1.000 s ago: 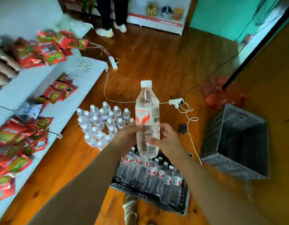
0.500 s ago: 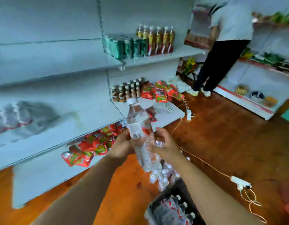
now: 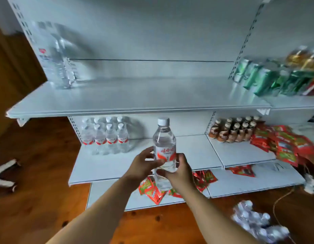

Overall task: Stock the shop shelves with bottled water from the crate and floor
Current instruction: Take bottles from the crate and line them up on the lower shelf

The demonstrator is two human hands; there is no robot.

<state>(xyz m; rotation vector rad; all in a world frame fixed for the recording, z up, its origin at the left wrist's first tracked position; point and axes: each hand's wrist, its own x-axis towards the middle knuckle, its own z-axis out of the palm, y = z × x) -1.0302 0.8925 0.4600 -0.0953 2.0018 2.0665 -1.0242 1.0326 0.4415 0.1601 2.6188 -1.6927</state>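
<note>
2 hands on 1 water bottle: your left hand grips it at the label, and your right hand wraps the body just below. Bottle is upright, cap up, in front of the middle shelf, right of the stocked bottles.

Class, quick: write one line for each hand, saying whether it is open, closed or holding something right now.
Left hand: grips the water bottle.
Right hand: grips the same bottle.

Soft even daylight, blurred edges, wide-angle bowing
</note>
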